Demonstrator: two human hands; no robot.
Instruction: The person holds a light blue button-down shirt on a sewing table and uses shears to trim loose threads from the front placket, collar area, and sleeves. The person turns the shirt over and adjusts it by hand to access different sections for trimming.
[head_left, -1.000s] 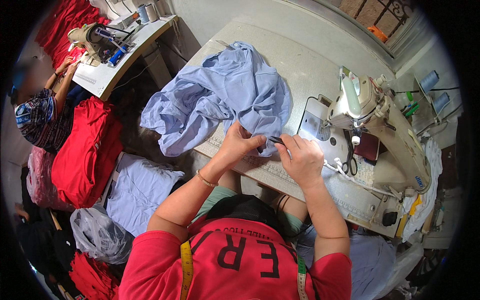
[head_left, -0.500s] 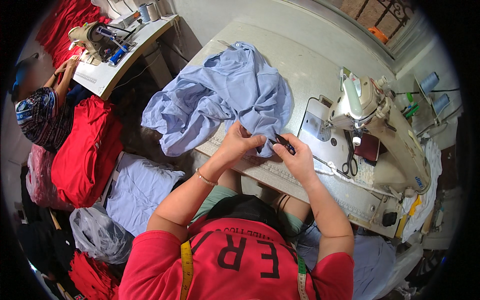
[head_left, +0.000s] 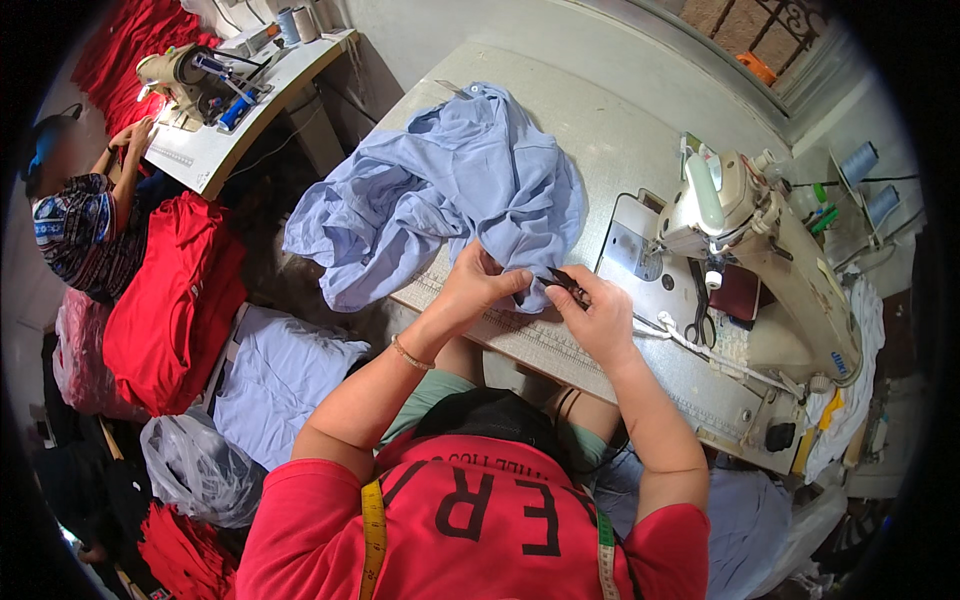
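Both hands are held close together over the near edge of a pale, speckled table (head_left: 590,125). By the left hand (head_left: 475,290), a fold of a crumpled light-blue cloth garment (head_left: 450,190) is pinched between thumb and fingers; by the right hand (head_left: 600,315), a pair of small black snips (head_left: 568,287) is gripped, the tip directed toward the left thumb, just beside the pinched fold. The left forearm (head_left: 375,397) and right forearm (head_left: 655,415) are angled inward, the elbows bent out to either side; a thin bracelet (head_left: 412,356) is worn on the left wrist. The garment is heaped on the table, to the left of a cream sewing machine (head_left: 790,285), with part of it draped past the table's left edge.

At the left, a crumpled clear plastic bag (head_left: 200,475) is placed beside a flat light-blue cloth (head_left: 285,380), and a pinkish translucent plastic bag (head_left: 85,360) is partly covered by long folded red fabric (head_left: 165,310); what is held in either bag cannot be made out for certain. Black scissors (head_left: 703,325) are laid near the sewing machine, and two blue thread spools (head_left: 858,165) are mounted at the far right.
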